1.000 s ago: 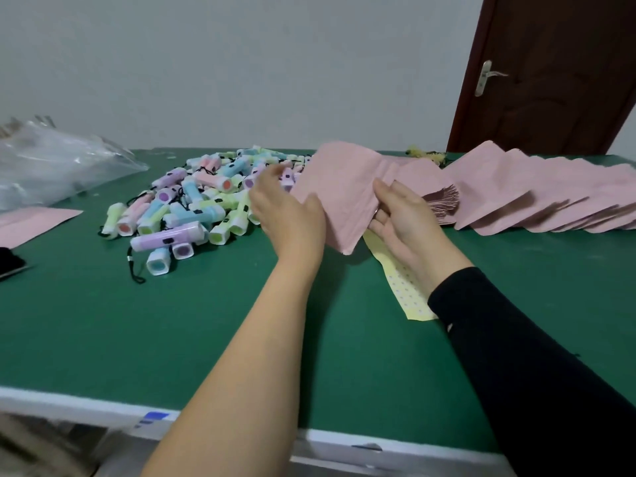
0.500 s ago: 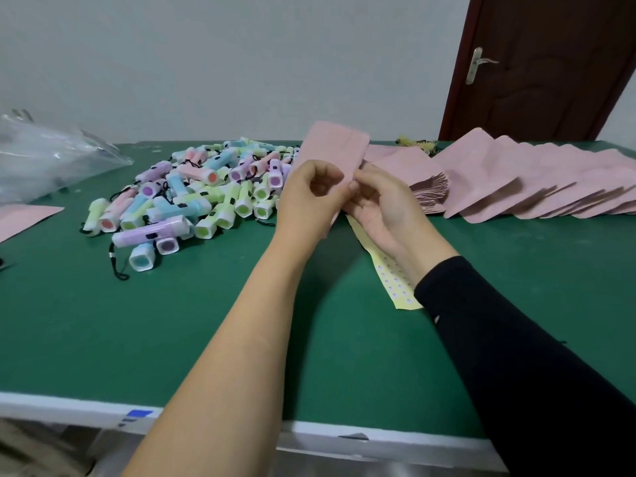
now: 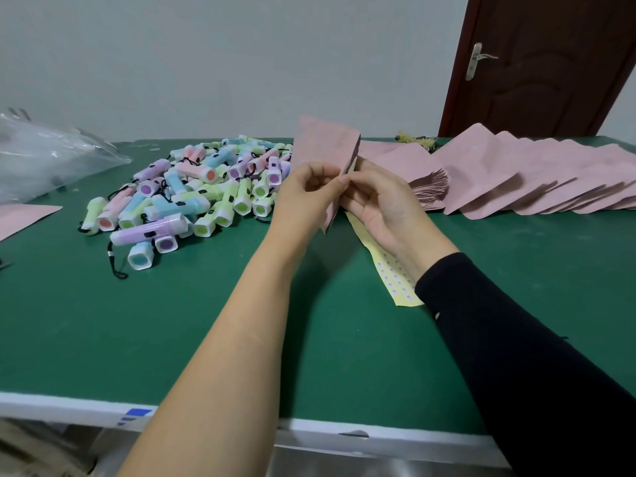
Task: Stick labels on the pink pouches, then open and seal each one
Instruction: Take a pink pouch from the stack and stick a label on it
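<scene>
pink pouch [image 3: 327, 146] is up off the green table [image 3: 137, 321], tilted, edge-on to me, over the far end of the yellow label sheet [image 3: 395, 280]. L hand [image 3: 306, 197] pinches its edge w/ thumb + curled fingers; R hand [image 3: 385, 204] pinches the same edge from the other side. Open or sealed: can't tell. Other pouches [image 3: 516, 173] fanned in a row to the R. Pastel flashlights [image 3: 192, 194] piled to the L, clear plastic bag [image 3: 44, 160] beyond.

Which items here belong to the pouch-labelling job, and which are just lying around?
In use: upright pink pouch pinched by left hand and right hand; yellow strip of label stickers; fanned row of pink pouches.
Lying about: heap of pastel plastic torches; crumpled clear plastic bag.
</scene>
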Demonstrator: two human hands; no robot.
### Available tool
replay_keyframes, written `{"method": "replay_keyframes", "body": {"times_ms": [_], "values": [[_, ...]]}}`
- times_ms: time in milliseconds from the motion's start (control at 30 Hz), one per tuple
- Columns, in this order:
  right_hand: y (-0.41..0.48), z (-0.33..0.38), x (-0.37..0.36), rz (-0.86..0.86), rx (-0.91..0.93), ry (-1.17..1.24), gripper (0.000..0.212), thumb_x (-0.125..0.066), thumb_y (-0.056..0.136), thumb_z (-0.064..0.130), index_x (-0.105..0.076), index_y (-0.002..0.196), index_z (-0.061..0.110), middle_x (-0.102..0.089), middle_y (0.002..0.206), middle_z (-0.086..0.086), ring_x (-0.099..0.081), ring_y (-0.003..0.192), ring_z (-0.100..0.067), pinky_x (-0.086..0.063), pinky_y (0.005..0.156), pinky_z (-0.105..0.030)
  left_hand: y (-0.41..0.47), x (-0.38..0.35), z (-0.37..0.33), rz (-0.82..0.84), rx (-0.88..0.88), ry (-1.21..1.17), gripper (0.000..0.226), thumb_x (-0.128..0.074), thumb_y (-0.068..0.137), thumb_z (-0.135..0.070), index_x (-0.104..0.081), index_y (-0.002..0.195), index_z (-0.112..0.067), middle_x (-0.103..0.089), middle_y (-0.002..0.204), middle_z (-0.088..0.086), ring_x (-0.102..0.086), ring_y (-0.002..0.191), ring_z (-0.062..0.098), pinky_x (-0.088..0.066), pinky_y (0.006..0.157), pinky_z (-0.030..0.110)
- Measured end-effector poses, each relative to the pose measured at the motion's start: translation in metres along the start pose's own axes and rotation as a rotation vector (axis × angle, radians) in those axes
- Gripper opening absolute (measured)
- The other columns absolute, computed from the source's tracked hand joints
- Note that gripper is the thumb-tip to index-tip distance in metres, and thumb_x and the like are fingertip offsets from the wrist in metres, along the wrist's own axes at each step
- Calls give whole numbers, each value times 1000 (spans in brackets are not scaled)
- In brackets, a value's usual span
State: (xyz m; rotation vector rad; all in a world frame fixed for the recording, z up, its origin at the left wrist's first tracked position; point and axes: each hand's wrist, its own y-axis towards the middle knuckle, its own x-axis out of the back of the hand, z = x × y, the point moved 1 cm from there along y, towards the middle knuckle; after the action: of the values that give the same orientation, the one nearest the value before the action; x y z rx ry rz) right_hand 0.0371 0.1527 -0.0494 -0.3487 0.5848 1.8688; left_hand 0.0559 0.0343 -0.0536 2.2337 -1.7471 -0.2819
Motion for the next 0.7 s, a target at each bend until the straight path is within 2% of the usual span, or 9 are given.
{"method": "replay_keyframes", "body": {"times_ms": [100,233,267,333,433,500,567,633,700], "values": [[-2,2,-1,-15,27,-56,21,-51,89,-9,-67,96,2,-69,95,-14,-67,89,-23,-57,85,-31,-1,-3,-2,-79,-110,161,10,-66,91,-16,-70,101,-14,-70,86,-9,-64,75,-2,-48,68,10],[-3,1,-4,-144,45,-271,24,-50,90,-9,-70,90,5,-70,81,-8,-68,73,-14,-58,70,-25,-7,-7,-3,-118,-256,443,13,-60,94,-17,-72,99,-19,-64,76,-21,-59,71,-11,-42,65,5],[-3,-1,-5,-186,62,-372,23,-50,89,-7,-70,88,5,-68,79,-8,-65,71,-14,-60,70,-27,-8,-8,-2,-111,-285,482,14,-59,95,-16,-73,99,-17,-65,77,-18,-61,72,-6,-44,67,9],[-3,-3,-6,-240,66,-544,19,-50,88,-4,-68,87,1,-62,79,-12,-60,73,-17,-60,81,-41,-10,-9,-2,-99,-318,550,16,-57,96,-15,-72,102,-14,-71,86,-8,-65,81,11,-49,73,25],[-1,-6,-8,-281,30,-662,19,-50,88,-2,-65,79,3,-62,77,-16,-59,73,-26,-55,85,-54,-10,-9,-1,-104,-332,599,17,-56,96,-15,-72,103,-15,-71,90,-3,-64,86,19,-50,75,32],[-1,-8,-8,-318,104,-827,17,-48,86,-2,-65,83,-4,-62,76,-22,-56,71,-34,-56,77,-48,-11,-9,-2,-109,-321,627,18,-56,97,-17,-71,106,-14,-71,93,0,-64,88,21,-51,77,35],[-3,-10,-8,-351,217,-1020,18,-46,87,0,-63,86,-5,-58,71,-15,-49,68,-29,-42,60,-35,-11,-11,-2,-107,-308,663,21,-55,98,-20,-71,111,-15,-73,94,4,-64,88,23,-51,76,37],[-7,-10,-10,-361,314,-1139,20,-44,89,2,-63,85,-1,-57,70,-8,-47,68,-25,-33,59,-35,-12,-12,-3,-104,-305,658,20,-54,98,-20,-71,106,-13,-72,85,6,-62,77,24,-50,71,38],[-8,-6,-12,-353,375,-1204,20,-43,90,4,-62,84,3,-56,71,-6,-47,69,-26,-34,63,-37,-12,-11,-4,-111,-274,564,16,-54,98,-19,-67,93,-11,-66,75,3,-55,67,20,-45,65,35]]}}
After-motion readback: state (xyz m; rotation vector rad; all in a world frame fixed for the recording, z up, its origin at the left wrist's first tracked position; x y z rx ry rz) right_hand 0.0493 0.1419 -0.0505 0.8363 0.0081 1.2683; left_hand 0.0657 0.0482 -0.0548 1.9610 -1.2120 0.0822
